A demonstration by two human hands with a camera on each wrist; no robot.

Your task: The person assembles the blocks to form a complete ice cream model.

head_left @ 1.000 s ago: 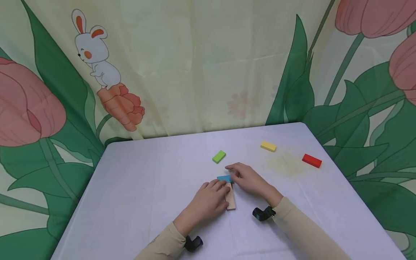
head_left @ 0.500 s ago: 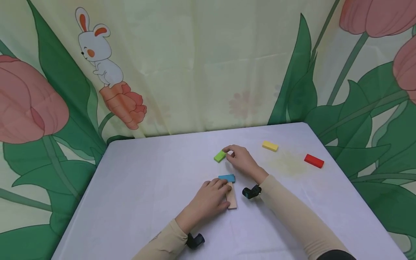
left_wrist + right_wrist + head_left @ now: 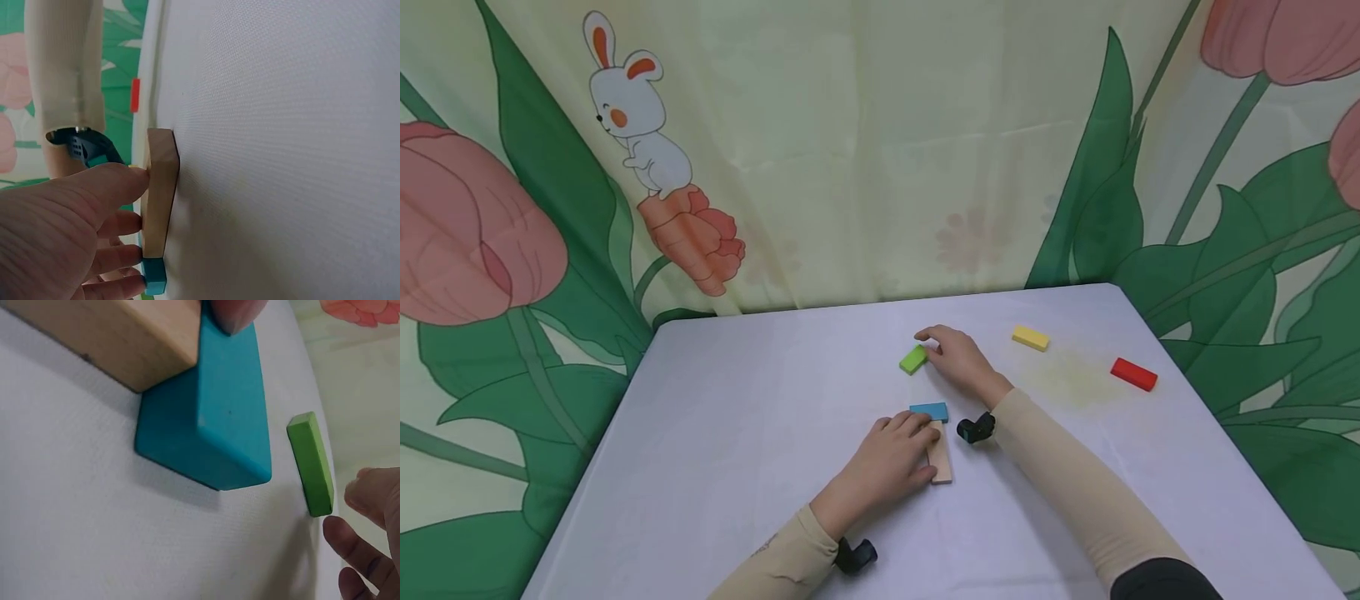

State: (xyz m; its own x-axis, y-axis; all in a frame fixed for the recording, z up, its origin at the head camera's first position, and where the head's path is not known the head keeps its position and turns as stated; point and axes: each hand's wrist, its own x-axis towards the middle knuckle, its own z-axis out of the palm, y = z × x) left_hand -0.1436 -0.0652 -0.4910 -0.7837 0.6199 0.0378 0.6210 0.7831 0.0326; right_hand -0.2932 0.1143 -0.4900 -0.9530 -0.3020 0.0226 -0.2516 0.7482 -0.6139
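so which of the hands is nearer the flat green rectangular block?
Right. The right hand has its fingertips at the flat green rectangular block; the left hand rests nearer the camera on the plain wooden block.

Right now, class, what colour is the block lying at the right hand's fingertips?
Green: the green block by the right hand, clearest in the head view.

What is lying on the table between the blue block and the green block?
Nothing lies there. In the head view, only bare white tablecloth shows between the blue block and the green block; the right wrist view shows the same gap.
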